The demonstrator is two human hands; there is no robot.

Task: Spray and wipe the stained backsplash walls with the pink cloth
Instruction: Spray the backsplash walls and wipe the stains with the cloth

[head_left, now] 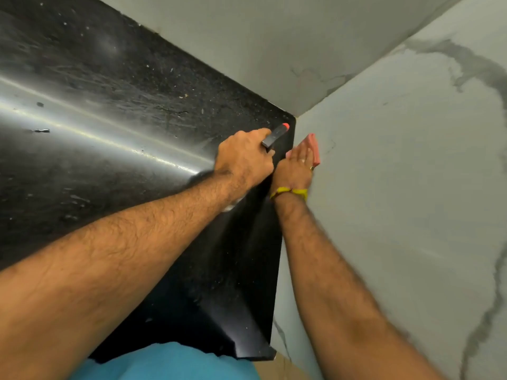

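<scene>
Cloth (pixel 315 149) under right hand (pixel 296 168) — flat against marble wall (pixel 397 187)

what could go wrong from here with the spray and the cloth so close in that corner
1. The spray bottle in the left hand sits right beside the right hand, so a squirt may hit skin instead of wall.
2. The pink cloth is mostly hidden under the palm, so it may miss the corner seam.
</scene>
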